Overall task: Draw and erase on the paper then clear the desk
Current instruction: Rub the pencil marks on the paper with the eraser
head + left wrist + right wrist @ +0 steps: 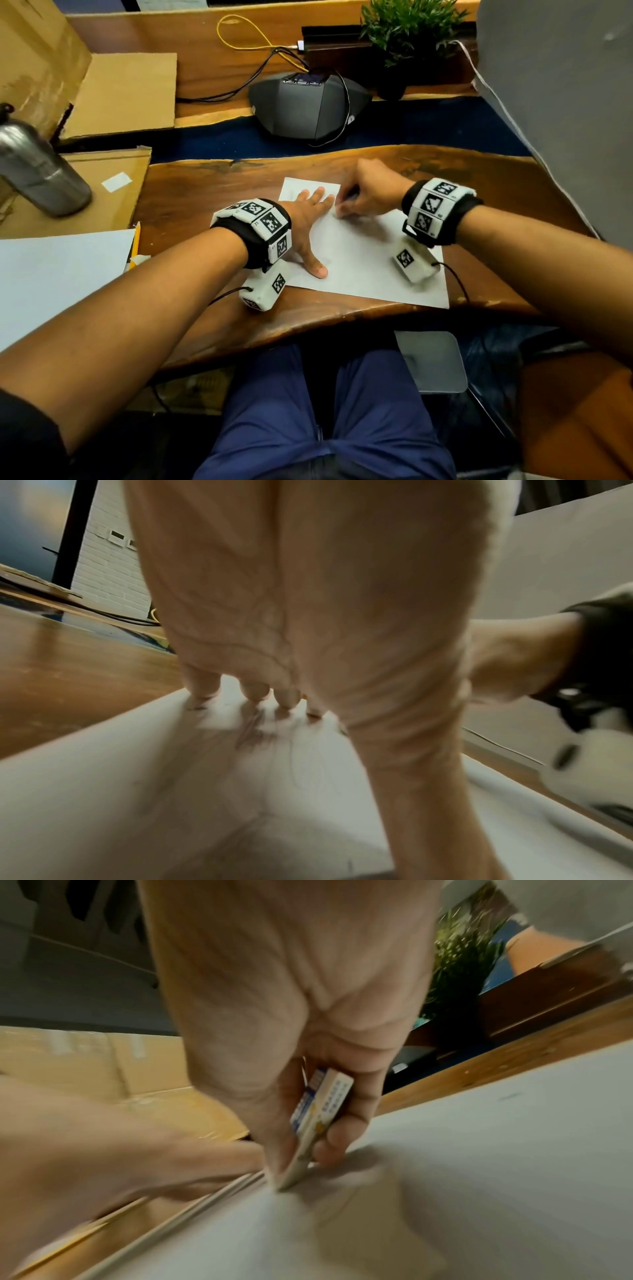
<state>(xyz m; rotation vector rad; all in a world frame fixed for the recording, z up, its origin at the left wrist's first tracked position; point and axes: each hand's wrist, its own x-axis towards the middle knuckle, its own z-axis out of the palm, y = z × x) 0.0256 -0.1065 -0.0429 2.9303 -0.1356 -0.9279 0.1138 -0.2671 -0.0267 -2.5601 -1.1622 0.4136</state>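
Pinching the eraser [318,1118], right hand [368,195] rubs paper [370,267] beside flat left hand [308,222].

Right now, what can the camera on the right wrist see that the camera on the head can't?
Only the right wrist view shows the eraser in its printed sleeve, pinched by the right hand, its tip on the paper.

Only the head view shows the steel bottle, the grey conference speakerphone, the cardboard and the person's lap.

Both show the left hand lying flat on the paper, the wooden desk and the potted plant.
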